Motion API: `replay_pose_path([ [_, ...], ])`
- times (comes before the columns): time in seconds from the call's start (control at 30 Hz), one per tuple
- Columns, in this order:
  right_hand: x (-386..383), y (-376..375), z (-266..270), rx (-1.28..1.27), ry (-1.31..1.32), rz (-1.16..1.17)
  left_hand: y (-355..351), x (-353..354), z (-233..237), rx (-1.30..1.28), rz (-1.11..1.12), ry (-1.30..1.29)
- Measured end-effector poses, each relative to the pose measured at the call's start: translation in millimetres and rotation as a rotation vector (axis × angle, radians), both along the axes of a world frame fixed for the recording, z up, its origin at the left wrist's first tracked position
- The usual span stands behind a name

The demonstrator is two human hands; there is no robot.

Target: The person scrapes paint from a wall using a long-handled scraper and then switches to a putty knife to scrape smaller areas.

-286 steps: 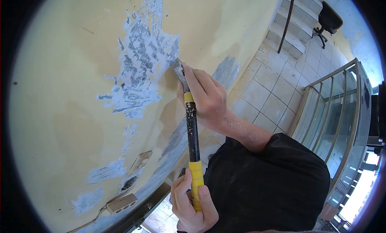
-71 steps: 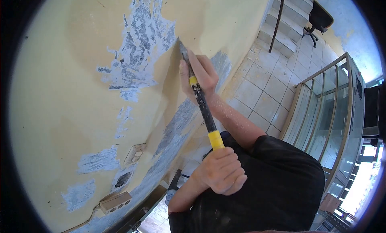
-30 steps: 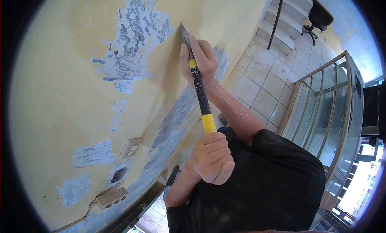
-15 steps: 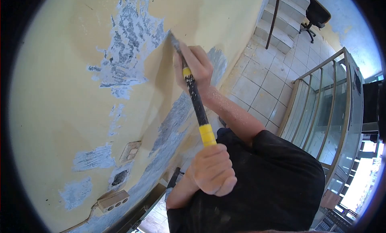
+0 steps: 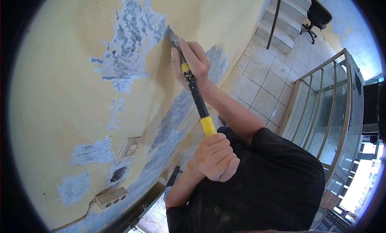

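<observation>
A long-handled scraper (image 5: 195,88) with a black shaft, yellow bands and a grey metal blade runs up to the wall. My left hand (image 5: 217,157) is closed in a fist round the lower end of its handle. Higher up, my right hand (image 5: 193,63) grips the scraper just behind the blade, thumb on one side and fingers on the other. The blade tip meets the cream painted wall (image 5: 60,108) at the right edge of a large bare grey-blue patch (image 5: 132,44). Pale flecks cling to the shaft and my right forearm.
Lower on the wall are a switch plate (image 5: 129,147), a hole (image 5: 119,174) and a socket block (image 5: 111,197) with a cable. To the right stands a glass display case (image 5: 325,108) on the tiled floor (image 5: 261,76). Steps (image 5: 281,26) and an office chair (image 5: 317,15) lie beyond.
My left hand and the handle end have moved up slightly. The blade tip has shifted slightly up along the edge of the bare patch, and my right thumb stands farther from the shaft.
</observation>
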State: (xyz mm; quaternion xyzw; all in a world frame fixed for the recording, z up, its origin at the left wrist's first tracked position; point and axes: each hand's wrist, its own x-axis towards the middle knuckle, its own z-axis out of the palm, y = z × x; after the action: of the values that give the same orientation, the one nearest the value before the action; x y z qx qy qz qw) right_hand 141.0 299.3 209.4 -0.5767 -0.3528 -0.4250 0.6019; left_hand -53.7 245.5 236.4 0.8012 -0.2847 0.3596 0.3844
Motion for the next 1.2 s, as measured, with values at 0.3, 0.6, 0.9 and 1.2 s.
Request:
replay_pose_path([
  [0.3, -5.3, 3.7, 11.4, 0.023, 0.043, -0.023, 10.5, -10.6, 10.0, -0.022, -0.005, 0.032],
  [0.6, 3.3, 0.1, 7.0, 0.038, -0.018, -0.058, 6.5, -2.1, 5.2, -0.062, 0.024, -0.051],
  [0.9, 11.7, 0.3, 4.8, 0.084, 0.049, -0.082, 12.1, 5.3, 5.6, -0.083, 0.010, -0.039],
  [1.2, 3.9, -2.8, 3.8, 0.031, 0.042, -0.018, 0.3, -2.3, 13.8, -0.060, 0.020, -0.015],
])
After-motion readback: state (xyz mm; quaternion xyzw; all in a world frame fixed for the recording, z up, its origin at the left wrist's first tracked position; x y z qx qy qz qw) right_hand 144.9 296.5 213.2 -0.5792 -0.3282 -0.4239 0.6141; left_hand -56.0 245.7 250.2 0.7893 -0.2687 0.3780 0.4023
